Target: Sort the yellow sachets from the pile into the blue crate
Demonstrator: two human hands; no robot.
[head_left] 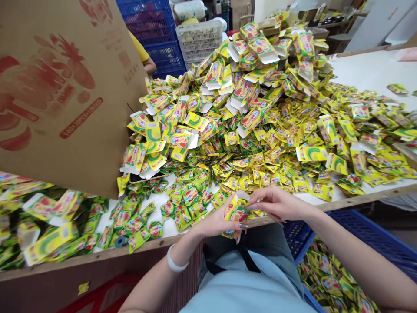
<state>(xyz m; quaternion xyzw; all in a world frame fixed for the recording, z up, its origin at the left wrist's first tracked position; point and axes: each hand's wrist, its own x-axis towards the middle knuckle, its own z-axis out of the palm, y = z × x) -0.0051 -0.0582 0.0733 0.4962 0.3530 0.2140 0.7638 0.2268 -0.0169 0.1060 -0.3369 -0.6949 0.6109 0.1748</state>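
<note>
My left hand (219,221) is wrapped round a small yellow box (235,209) with red fruit print, held at the table's front edge with its white flap up. My right hand (272,203) is at the box's open top, fingers pinched together; what they hold, if anything, is too small to make out. Behind both hands lie many yellow sachets (260,163), with green sachets (190,195) to the left. A tall heap of yellow boxes (243,89) rises at the table's back.
A large cardboard carton (65,100) stands at the left. Blue crates (151,26) and a white crate (199,40) are stacked behind. A blue crate (368,237) with packets sits below right. Part of a person's arm (149,65) shows behind the carton.
</note>
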